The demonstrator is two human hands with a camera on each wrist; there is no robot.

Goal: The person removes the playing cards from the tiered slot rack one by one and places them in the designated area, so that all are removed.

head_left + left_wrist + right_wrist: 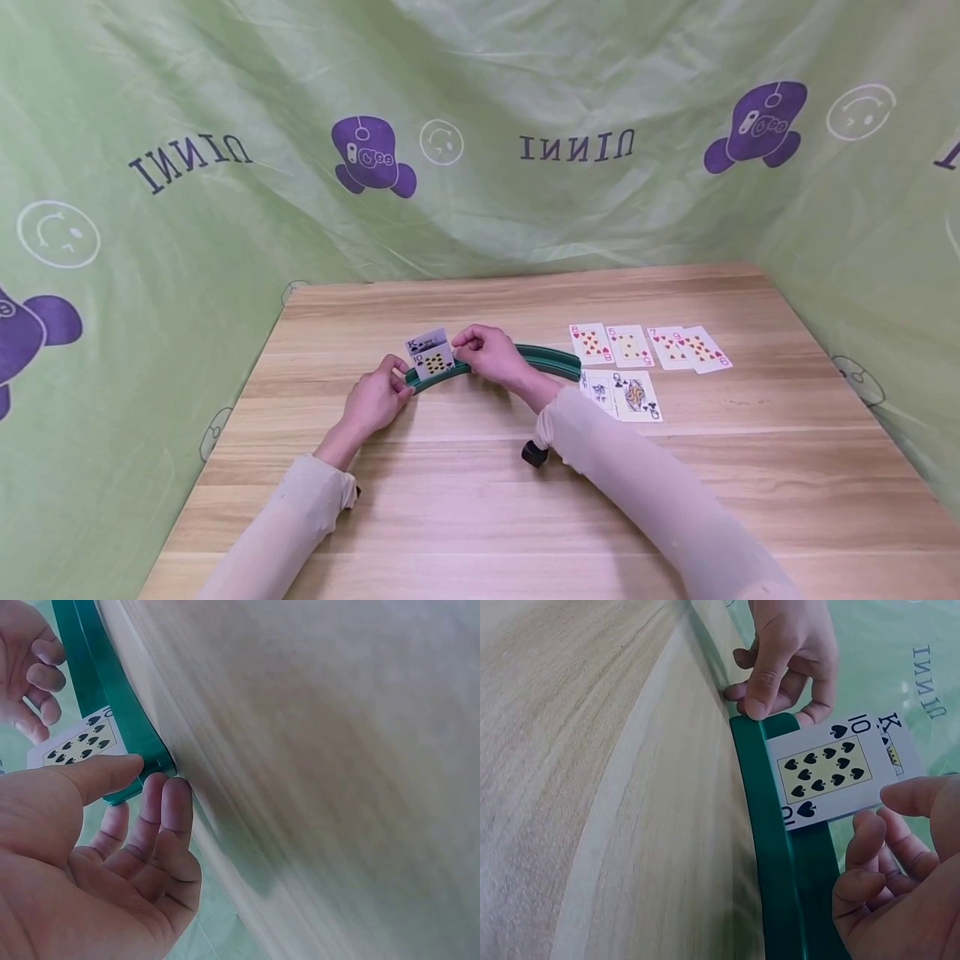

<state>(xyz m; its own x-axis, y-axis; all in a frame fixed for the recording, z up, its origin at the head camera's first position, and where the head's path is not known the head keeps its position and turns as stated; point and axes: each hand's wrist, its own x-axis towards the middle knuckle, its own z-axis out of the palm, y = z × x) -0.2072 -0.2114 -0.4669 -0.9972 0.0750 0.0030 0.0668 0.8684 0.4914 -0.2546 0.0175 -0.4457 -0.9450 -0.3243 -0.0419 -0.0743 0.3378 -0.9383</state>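
Note:
A curved green card holder [551, 358] lies on the table. At its left end, my left hand [377, 396] pinches the rim between thumb and fingers. The ten of spades [825, 772] stands in the holder, tilted back, and a king of spades [896, 746] stands behind it, mostly covered. Beside these cards is my right hand [491, 354], its fingers loosely curled. Its thumb [907, 796] is at the edge of the cards, and the other fingers sit just below that edge. No card shows clamped between them.
Right of the holder lie the eight of hearts [590, 344], five of diamonds [630, 346], seven of hearts [666, 350] and an overlapping nine of hearts [702, 348]. Nearer are a queen of clubs [637, 396] and a partly hidden card [598, 392]. Green cloth [480, 225] surrounds the wooden table [450, 500].

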